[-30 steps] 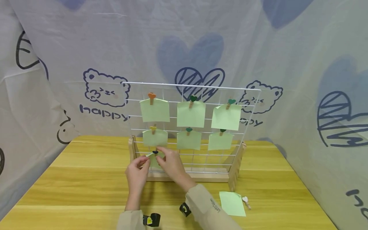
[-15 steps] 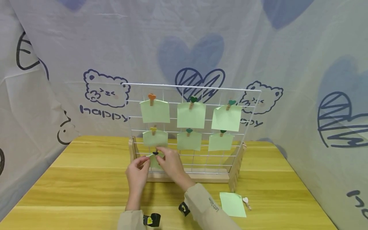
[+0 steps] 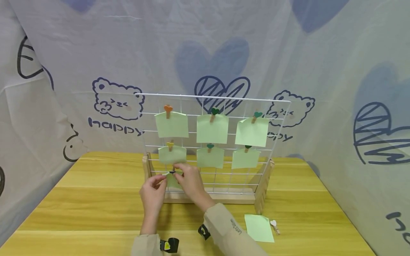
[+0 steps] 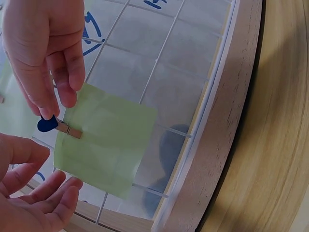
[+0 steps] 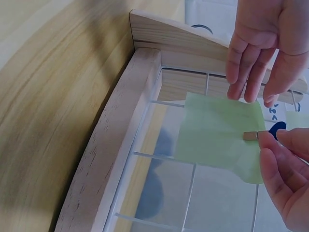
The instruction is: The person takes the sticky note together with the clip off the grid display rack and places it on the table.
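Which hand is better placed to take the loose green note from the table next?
Probably the right hand. The loose green note lies on the right side of the table, nearer this hand than the left hand. But this hand pinches the dark blue heart clip, so it should first let go.

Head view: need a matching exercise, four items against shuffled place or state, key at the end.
1. orange clip
2. white clip
3. right hand
4. yellow clip

A. lying on the table
B. on the top-left note
C. on the second-row left note
D. pinching the navy clip

Pairs: 1-B, 2-A, 3-D, 4-C
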A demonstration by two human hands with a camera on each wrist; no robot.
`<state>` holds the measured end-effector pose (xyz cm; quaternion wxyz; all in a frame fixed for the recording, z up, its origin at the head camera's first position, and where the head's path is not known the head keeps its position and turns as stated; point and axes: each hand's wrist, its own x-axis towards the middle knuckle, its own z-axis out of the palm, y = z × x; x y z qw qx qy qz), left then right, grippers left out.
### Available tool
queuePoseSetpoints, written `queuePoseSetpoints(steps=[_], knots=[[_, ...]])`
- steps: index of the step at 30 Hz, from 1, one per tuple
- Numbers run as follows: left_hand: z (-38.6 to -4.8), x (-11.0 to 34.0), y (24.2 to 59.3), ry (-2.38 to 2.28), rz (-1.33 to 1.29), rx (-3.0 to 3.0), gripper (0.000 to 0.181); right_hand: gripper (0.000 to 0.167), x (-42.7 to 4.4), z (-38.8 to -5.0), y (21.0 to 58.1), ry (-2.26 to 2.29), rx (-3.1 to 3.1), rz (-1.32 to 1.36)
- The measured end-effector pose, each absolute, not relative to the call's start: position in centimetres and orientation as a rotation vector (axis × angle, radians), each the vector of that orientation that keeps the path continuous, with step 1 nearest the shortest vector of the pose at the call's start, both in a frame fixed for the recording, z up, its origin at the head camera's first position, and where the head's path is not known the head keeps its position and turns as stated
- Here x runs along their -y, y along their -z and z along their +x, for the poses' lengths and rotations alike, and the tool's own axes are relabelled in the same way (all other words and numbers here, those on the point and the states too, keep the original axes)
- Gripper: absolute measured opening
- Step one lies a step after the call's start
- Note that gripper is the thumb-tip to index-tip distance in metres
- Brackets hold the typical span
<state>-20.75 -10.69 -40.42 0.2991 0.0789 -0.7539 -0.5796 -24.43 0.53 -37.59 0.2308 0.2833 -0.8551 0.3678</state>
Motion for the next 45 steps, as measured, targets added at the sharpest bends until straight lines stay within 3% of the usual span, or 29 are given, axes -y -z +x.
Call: queuePoseSetpoints(steps=[45], knots=[[-21.28, 10.81, 40.52, 1.5, 0.204, 2.075, 0.017, 0.009, -0.29, -25.06, 38.6, -0.809, 2.188, 0.861]])
